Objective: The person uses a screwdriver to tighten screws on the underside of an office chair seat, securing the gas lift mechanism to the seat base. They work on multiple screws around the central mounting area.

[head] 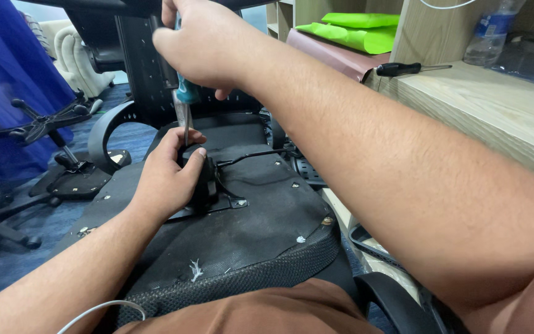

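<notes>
An upturned black office chair seat lies in front of me, underside up, with a black metal mechanism bolted to its middle. My left hand grips that mechanism, thumb on top. My right hand is closed on the teal handle of a screwdriver held upright, its shaft pointing down to the mechanism just by my left fingers. A thin black lever runs right from the mechanism. The screwdriver's tip is hidden behind my left hand.
A wooden desk rises at right with a black-handled screwdriver, a plastic bottle and green sheets. Chair bases and armrests lie on the blue floor at left. A black chair back stands behind the seat.
</notes>
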